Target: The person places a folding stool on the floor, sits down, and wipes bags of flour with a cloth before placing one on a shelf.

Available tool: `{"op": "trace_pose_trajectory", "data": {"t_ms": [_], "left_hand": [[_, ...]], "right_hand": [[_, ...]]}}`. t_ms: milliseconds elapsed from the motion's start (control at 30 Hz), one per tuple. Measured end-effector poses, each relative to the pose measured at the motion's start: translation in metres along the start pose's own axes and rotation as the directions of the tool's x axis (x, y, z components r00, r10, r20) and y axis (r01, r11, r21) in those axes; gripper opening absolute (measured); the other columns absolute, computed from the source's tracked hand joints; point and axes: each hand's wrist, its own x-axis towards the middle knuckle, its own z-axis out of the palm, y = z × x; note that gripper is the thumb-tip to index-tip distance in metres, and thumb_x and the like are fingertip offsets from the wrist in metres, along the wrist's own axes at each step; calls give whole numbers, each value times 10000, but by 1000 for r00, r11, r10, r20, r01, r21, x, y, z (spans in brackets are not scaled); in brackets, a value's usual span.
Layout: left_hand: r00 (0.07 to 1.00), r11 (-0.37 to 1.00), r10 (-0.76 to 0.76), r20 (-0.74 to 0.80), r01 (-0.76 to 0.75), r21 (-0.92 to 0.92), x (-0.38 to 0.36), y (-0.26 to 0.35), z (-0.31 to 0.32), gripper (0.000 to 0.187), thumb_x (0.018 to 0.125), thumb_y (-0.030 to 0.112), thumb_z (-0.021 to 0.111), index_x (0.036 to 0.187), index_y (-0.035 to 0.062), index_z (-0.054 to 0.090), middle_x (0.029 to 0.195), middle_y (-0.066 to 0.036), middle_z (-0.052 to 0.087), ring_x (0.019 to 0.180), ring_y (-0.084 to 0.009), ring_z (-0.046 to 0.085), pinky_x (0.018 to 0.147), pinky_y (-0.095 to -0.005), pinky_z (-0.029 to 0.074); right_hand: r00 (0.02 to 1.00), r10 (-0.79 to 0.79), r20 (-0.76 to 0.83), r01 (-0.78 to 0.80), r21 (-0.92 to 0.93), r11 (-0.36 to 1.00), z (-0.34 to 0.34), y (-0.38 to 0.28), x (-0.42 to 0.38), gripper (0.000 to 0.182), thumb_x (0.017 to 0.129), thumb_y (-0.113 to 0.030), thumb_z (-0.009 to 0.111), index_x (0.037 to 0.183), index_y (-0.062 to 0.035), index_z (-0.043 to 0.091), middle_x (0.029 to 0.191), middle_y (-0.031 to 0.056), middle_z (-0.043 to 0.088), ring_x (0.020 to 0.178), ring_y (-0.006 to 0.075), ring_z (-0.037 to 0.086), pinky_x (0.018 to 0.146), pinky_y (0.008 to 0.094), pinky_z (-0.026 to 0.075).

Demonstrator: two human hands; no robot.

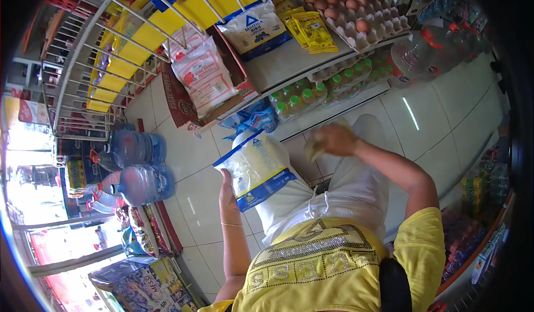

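My left hand (pixel 227 192) holds a blue and white plastic flour bag (pixel 255 170) by its lower left side, above my left thigh. To the right, my right hand (pixel 335 140) is closed around a yellowish-brown cloth (pixel 315 146), blurred by motion, above my lap. A similar flour bag (pixel 254 28) lies on the shelf ahead. Beside it on the left, white and pink packets (pixel 204 72) fill a red cardboard box (pixel 179 103). Yellow sachets (pixel 315 32) lie to its right.
Egg trays (pixel 361 37) stand on the shelf's right part, above green-capped bottles (pixel 307 95). A wire rack (pixel 72 72) curves over the upper left. Large water bottles (pixel 146 184) stand on the left floor. Big clear bottles (pixel 414 56) are at the upper right.
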Motion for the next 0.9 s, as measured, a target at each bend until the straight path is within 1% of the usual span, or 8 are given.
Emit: {"op": "trace_pose_trajectory", "data": {"t_ms": [67, 100, 167, 300, 433, 500, 633, 900], "left_hand": [[1000, 1000, 3, -20, -4, -19, -1, 1, 9, 571, 943, 463, 378, 1317, 32, 374, 1261, -151, 518, 1113, -295, 549, 944, -445, 457], [1000, 1000, 3, -15, -3, -25, -1, 1, 15, 571, 943, 463, 378, 1317, 32, 374, 1261, -151, 518, 1113, -295, 549, 944, -445, 457], [1000, 1000, 15, -26, -15, 11, -4, -2, 21, 551, 949, 455, 371, 1304, 33, 390, 1248, -153, 525, 1103, -296, 555, 935, -440, 465], [999, 999, 15, 43, -13, -38, 12, -6, 3, 493, 951, 407, 420, 1279, 40, 418, 1231, -135, 538, 1068, -269, 576, 901, -420, 491], [996, 995, 92, 21, -91, -49, 20, -13, -39, 421, 946, 331, 472, 1255, 44, 455, 1207, -123, 559, 1051, -254, 585, 881, -408, 504], [992, 991, 123, 18, -122, -51, 16, -14, -38, 403, 947, 311, 474, 1246, 41, 467, 1206, -126, 562, 1052, -257, 585, 885, -411, 503], [990, 989, 142, -17, -142, -46, 14, -13, -34, 366, 950, 273, 478, 1228, 35, 491, 1203, -133, 568, 1056, -263, 585, 893, -417, 500], [999, 999, 41, -6, -42, -31, 9, -7, -3, 506, 912, 436, 468, 1244, 55, 469, 1167, -133, 592, 1012, -275, 611, 872, -438, 509]], "right_hand": [[893, 437, -110, -433, 62, 899, -19, 19, -6, 291, 698, -245, 720, 983, -229, 663, 1130, 42, 566, 942, 219, 581, 739, 361, 493], [894, 435, -108, -431, 55, 901, -28, 16, 7, 291, 698, -245, 720, 983, -229, 663, 1130, 42, 566, 942, 219, 581, 739, 361, 493], [687, 587, -428, -470, 355, 808, -40, -10, 61, 357, 665, -216, 748, 1007, -203, 648, 1093, 65, 566, 967, 248, 577, 764, 352, 492], [883, 267, -386, -57, 475, 878, -54, -78, 163, 349, 689, -279, 733, 1018, -205, 645, 1108, 75, 535, 961, 256, 571, 785, 365, 488], [971, 19, -239, 77, 388, 918, -23, -110, 222, 335, 664, -363, 726, 946, -193, 665, 1033, 66, 536, 927, 240, 560, 774, 392, 470], [992, -30, 125, -12, 320, 947, 0, -108, 233, 334, 663, -408, 714, 918, -193, 689, 972, 75, 546, 936, 244, 553, 770, 391, 471], [990, 30, 139, -87, 422, 902, -1, -94, 226, 338, 711, -467, 676, 890, -182, 701, 951, 105, 552, 945, 266, 566, 750, 402, 475], [956, 247, 161, -293, 436, 851, -9, -26, 173, 420, 727, -508, 664, 948, -152, 699, 999, 37, 609, 890, 231, 618, 767, 370, 489]]}}
